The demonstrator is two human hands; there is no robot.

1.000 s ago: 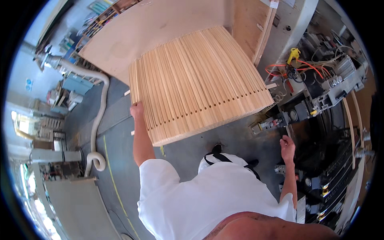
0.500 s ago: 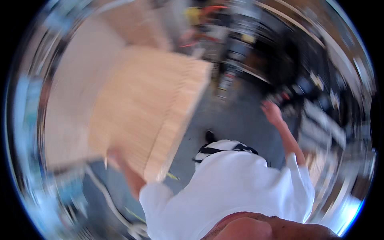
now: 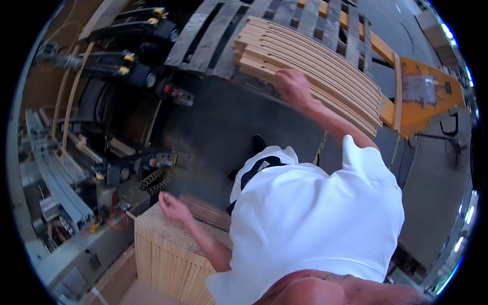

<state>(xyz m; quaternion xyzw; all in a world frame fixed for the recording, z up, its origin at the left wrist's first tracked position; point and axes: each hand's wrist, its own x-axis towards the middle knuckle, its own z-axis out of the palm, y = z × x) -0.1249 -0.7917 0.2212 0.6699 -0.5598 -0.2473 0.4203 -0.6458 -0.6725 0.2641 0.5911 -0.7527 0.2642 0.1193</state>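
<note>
My right hand (image 3: 293, 87), fingers curled in, is at the near edge of a pile of pale wooden strips (image 3: 325, 66) with small holes at their ends. Whether it touches or grips a strip cannot be made out. Loosely closed, my left hand (image 3: 174, 208) hovers over the speckled top of a block of upright, tightly packed wooden pieces (image 3: 170, 254) at the lower left. Nothing shows in its fingers.
The strips lie on a grey slatted pallet (image 3: 203, 38), with a yellow pallet jack (image 3: 429, 96) at the right. Dark machinery (image 3: 127, 76), metal rails (image 3: 56, 162) and a coiled hose (image 3: 155, 180) stand left. A grey surface (image 3: 434, 188) is at far right.
The view has turned from a large pale wooden stack at my left to the pallet of strips. My right hand has come to the strips; my left has left the stack's side.
</note>
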